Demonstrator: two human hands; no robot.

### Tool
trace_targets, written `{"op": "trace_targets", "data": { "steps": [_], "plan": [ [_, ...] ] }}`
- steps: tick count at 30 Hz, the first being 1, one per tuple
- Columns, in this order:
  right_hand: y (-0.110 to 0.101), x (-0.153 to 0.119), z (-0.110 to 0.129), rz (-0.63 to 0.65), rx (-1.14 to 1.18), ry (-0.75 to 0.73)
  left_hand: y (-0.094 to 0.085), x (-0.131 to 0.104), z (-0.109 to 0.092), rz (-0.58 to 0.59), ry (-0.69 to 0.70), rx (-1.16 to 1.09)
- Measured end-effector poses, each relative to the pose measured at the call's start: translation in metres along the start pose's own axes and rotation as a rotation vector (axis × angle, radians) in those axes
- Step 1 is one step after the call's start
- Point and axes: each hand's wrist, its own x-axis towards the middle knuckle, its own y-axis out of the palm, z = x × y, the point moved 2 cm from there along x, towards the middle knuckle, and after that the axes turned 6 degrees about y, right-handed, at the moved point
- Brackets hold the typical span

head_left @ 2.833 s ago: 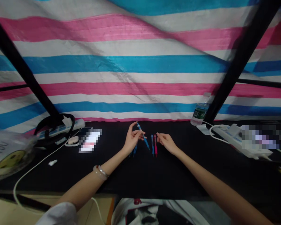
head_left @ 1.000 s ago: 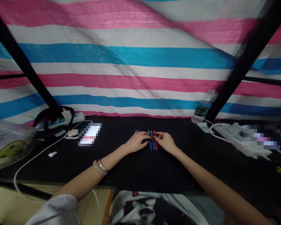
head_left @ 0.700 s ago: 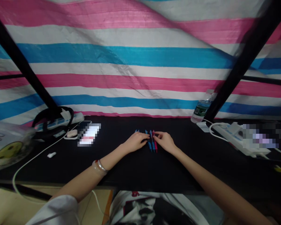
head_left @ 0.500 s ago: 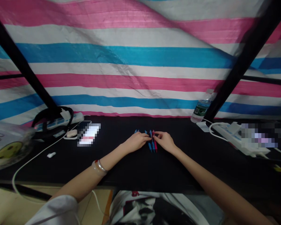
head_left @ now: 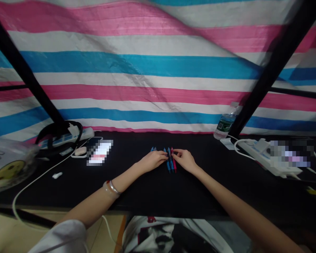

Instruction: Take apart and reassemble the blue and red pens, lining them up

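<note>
Three pens lie side by side on the black tabletop between my hands: a blue pen [head_left: 168, 165], another blue pen [head_left: 171, 164] beside it, and a pink pen [head_left: 174, 163] on the right. My left hand [head_left: 153, 160] has its fingertips closed on the leftmost blue pen of this row. On the other side, my right hand [head_left: 185, 160] holds the pink pen between thumb and forefinger. Tips of more blue pens [head_left: 153, 149] show behind my left hand, their lower parts hidden by it.
A lit phone [head_left: 100, 153], a white earbud [head_left: 57, 175] and a cable lie left, near a bag [head_left: 9, 165] and a power strip [head_left: 88, 134]. At right are a water bottle [head_left: 224, 124], a second power strip [head_left: 272, 160] and another phone [head_left: 292, 154]. Striped sheeting [head_left: 147, 91] hangs behind.
The top of the leftmost blue pen in the row has shifted slightly right, closer to its neighbour. Both hands stay in nearly the same place, and the view has tilted a little.
</note>
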Motion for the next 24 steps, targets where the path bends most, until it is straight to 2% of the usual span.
{"op": "trace_targets", "data": {
  "steps": [13,24],
  "plan": [
    [0.0020,0.0029,-0.0036,-0.002,0.021,-0.037,-0.0036,0.0022,-0.0014,0.063,0.026,0.090],
    [0.0015,0.0031,-0.0035,0.020,0.057,-0.041,0.0030,0.0037,0.0064,0.022,-0.028,0.007]
  ]
}}
